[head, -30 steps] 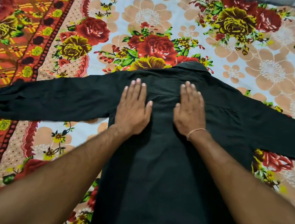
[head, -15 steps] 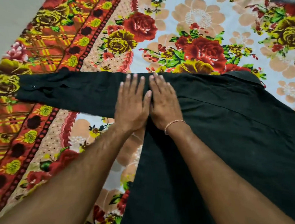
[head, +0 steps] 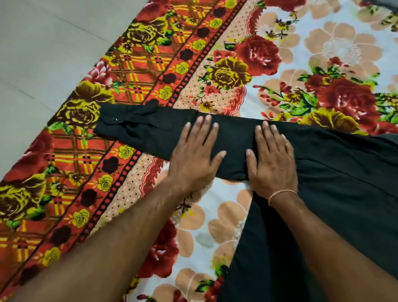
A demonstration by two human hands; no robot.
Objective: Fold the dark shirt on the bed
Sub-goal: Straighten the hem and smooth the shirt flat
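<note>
While the dark shirt point(head: 334, 186) lies spread face down on the flowered bedsheet point(head: 210, 224), both hands are laid flat on its sleeve point(head: 161, 133), palms down and fingers extended, with nothing gripped. The left hand point(head: 194, 155) is pressed on the middle of the sleeve; the right hand point(head: 274, 162) rests just beside it, where the sleeve joins the body. Beyond the left hand the sleeve runs out to a buttoned cuff point(head: 114, 121), which looks slightly bunched. To the right of the right hand and back along that forearm, the body of the shirt is spread, partly out of view.

The cloth is judged thin, light and limp: it can be expected to sag and crease wherever it is lifted, and it may drag on the sheet. For a fold, the sleeve would best be pinched at the cuff and near the shoulder seam, so that it can be carried over flat.
</note>
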